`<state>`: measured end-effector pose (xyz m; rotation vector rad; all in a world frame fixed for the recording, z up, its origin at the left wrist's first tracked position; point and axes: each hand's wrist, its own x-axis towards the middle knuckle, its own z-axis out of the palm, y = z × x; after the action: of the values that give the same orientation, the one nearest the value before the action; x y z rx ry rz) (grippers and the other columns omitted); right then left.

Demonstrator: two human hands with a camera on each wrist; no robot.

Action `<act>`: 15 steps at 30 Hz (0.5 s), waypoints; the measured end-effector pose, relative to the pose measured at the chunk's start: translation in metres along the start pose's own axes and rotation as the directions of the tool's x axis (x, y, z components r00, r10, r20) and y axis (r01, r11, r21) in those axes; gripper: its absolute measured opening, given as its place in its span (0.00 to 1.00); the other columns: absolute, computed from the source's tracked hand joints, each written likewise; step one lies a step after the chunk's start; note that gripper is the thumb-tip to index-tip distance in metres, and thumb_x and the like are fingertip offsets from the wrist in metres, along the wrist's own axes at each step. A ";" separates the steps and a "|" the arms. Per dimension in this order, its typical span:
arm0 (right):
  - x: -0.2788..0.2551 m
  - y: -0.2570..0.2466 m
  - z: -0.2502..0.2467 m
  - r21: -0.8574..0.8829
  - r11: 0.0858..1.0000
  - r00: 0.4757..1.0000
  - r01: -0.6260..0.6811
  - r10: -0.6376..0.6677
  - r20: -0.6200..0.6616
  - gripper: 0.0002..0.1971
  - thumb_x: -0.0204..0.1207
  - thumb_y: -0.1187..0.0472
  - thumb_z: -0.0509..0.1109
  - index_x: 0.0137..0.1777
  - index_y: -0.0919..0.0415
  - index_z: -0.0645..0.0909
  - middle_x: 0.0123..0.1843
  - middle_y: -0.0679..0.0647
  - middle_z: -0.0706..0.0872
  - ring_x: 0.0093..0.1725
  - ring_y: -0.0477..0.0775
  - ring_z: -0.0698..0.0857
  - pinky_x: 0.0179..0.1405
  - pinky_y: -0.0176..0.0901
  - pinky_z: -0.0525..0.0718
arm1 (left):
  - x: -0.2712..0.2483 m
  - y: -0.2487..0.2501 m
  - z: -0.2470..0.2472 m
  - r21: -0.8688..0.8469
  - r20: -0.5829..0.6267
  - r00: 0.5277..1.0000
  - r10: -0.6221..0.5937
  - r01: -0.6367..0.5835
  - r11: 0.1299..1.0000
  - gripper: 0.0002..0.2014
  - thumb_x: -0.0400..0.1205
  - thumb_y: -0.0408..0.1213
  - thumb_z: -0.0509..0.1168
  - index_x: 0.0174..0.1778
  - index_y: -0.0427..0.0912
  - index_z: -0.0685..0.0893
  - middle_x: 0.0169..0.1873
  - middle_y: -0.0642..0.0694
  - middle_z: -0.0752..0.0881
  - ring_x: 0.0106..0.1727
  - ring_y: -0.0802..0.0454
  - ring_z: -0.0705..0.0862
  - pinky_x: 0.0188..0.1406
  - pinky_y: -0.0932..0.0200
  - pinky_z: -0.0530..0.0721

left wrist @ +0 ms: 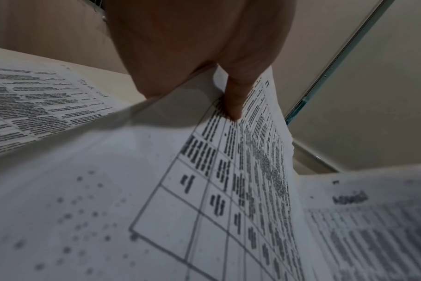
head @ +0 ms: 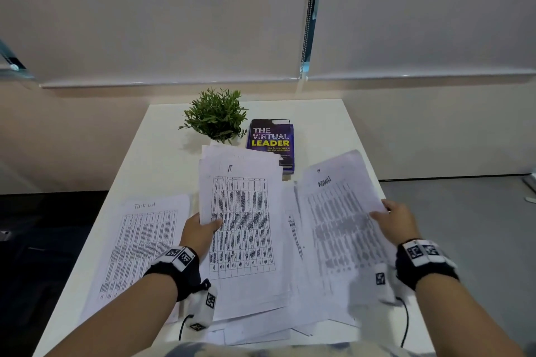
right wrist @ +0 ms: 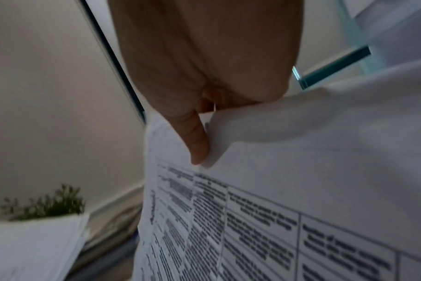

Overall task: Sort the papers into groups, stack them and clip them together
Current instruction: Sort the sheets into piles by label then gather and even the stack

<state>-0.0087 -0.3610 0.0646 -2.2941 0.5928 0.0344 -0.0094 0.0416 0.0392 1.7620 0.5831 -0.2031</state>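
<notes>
My left hand point(head: 203, 229) pinches the left edge of a stack of printed table sheets point(head: 242, 211) headed "IT", thumb on top, lifted over the table's middle. The left wrist view shows the thumb point(left wrist: 233, 102) pressed on that stack point(left wrist: 204, 171). My right hand point(head: 391, 217) grips the right edge of a blurred sheet headed "ADMIN" point(head: 339, 211), raised and tilted. In the right wrist view the thumb point(right wrist: 197, 144) lies on this sheet point(right wrist: 301, 180). A "Task List" sheet point(head: 142, 243) lies flat at the left. More loose papers point(head: 261, 327) lie under the held ones.
At the back of the white table point(head: 327, 124) stand a small potted plant point(head: 216, 116) and a purple book, "The Virtual Leader" point(head: 271, 140), partly under the papers. Closed roller blinds point(head: 162, 9) cover the wall behind. Floor drops away on both sides.
</notes>
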 end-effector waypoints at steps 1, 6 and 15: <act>-0.001 -0.010 -0.013 0.005 0.999 0.999 0.031 -0.031 0.008 0.05 0.78 0.68 0.70 0.52 0.67 0.84 0.46 0.67 0.87 0.45 0.65 0.84 0.42 0.44 0.73 | 0.000 0.000 0.001 -0.002 -0.001 1.000 -0.001 0.001 1.000 0.14 0.83 0.33 0.69 0.64 0.36 0.81 0.54 0.38 0.88 0.57 0.39 0.84 0.63 0.48 0.79; 0.005 -0.049 -0.066 0.148 0.955 0.966 0.256 -0.247 -0.071 0.02 0.77 0.67 0.73 0.43 0.63 0.84 0.35 0.61 0.82 0.36 0.53 0.76 0.29 0.37 0.71 | 0.000 0.002 0.004 -0.037 -0.005 1.000 -0.010 0.010 0.999 0.14 0.83 0.32 0.69 0.64 0.35 0.82 0.55 0.37 0.88 0.59 0.37 0.85 0.66 0.44 0.80; 0.001 -0.061 -0.017 0.454 0.885 0.984 0.104 -0.157 0.080 0.05 0.76 0.64 0.75 0.50 0.60 0.89 0.46 0.59 0.92 0.44 0.58 0.88 0.45 0.48 0.84 | -0.016 0.024 0.027 -0.140 0.104 0.994 0.018 -0.003 0.990 0.07 0.81 0.31 0.70 0.52 0.46 0.84 0.52 0.44 0.90 0.56 0.45 0.86 0.53 0.57 0.79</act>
<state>0.0155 -0.3357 0.1168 -1.8595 0.3399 -0.0336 -0.0068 0.0080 0.0590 1.6080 0.4993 -0.2405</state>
